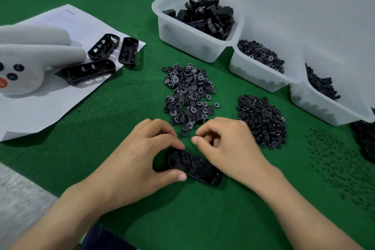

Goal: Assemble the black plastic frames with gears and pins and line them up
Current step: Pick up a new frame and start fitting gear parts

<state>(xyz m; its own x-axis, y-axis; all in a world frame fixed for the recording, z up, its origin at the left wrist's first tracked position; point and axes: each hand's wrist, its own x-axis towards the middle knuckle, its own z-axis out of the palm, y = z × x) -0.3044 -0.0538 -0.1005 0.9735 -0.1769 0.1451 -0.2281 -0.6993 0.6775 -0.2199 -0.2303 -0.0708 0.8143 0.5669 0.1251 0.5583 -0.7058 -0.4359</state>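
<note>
Green matted surface (125, 107) bore the oblong black plastic frame (194, 165), its long axis running from the gripping left hand (140, 154) to under the right hand (227, 144), whose curled fingers' contents I couldn't tell.

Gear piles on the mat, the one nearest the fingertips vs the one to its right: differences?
Marks: the near pile has white numerals on its discs; the right pile shows none and looks plain black.
Spread: the near pile is loose and strung out toward the black frame; the right pile is denser, more compact.
Both: small black round parts loose on the green mat.
</note>
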